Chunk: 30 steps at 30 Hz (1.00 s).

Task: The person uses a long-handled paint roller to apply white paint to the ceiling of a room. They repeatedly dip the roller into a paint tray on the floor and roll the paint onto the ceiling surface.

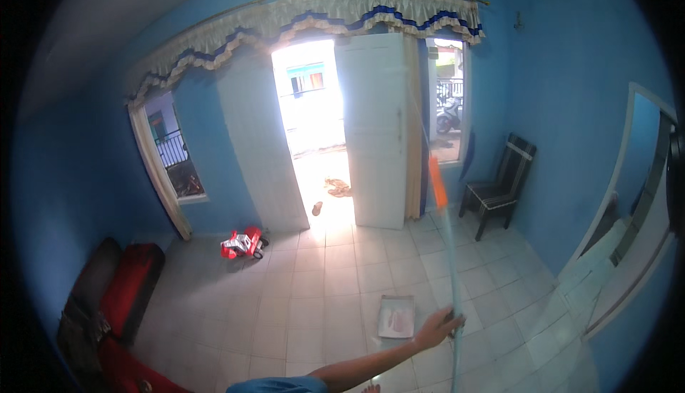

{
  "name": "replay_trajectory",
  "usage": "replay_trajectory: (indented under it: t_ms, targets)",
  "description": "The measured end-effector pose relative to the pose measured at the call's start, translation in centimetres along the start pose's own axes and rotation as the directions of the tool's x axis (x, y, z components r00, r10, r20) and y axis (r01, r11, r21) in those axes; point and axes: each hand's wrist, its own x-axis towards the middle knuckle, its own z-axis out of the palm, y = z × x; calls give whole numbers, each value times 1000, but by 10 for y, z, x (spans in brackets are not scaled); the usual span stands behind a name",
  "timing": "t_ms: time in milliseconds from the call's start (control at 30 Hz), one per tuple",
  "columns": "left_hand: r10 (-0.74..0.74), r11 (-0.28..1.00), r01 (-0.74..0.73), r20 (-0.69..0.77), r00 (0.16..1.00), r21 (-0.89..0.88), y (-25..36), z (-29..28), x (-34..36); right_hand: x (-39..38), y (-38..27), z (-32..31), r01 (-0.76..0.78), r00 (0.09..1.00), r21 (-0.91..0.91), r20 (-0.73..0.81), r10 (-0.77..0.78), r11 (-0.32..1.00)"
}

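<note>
In the head view, the left hand (437,329) was closed around a long, slender, pale-blue pole (452,264) with a bright orange section (437,182), standing near-upright. A shallow, pale rectangular tray (397,299) lay near it on white floor tiles (307,314). The right hand's state could not be told.

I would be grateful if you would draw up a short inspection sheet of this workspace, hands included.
Surface: pale tiled floor, brightly lit near the doorway.
Job's things: a long, pale pole with an orange section; a shallow tray lies on the floor, its contents unclear.
Clutter: a red-and-white toy motorbike on the floor.
Hands: left hand closed around the pole; right hand out of view.
Cables: nothing seen.
Surroundings: blue walls, a white door panel beside the open doorway, a ruffled valance, a dark chair, red-and-black seating.
</note>
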Motion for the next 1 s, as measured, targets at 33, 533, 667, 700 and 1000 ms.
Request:
replay_trajectory:
  t_ms: [33, 533, 667, 700, 1000]
  targets:
    - [63, 997, -62, 22, 998, -40, 24, -4, 25, 27, -17, -5, 120, 988, 6, -96, -119, 993]
    - [512, 830, -437, -163, 843, 348, 257, -184, 262, 320, -330, 53, 261, 961, 586, -86, -262, 767]
    - [582, 809, -541, -179, 794, 229, 305, -224, 319, 384, -436, 51, 342, 923, 662, -102, -371, 667]
    - [592, 802, -557, -173, 787, 213, 314, -233, 334, 404, -459, 53, 358, 916, 665, -116, -383, 655]
    - [683, 699, -577, -157, 713, 422, 374, -350, 468, 570, -710, 57, 515, 821, 671, -205, -534, 534]
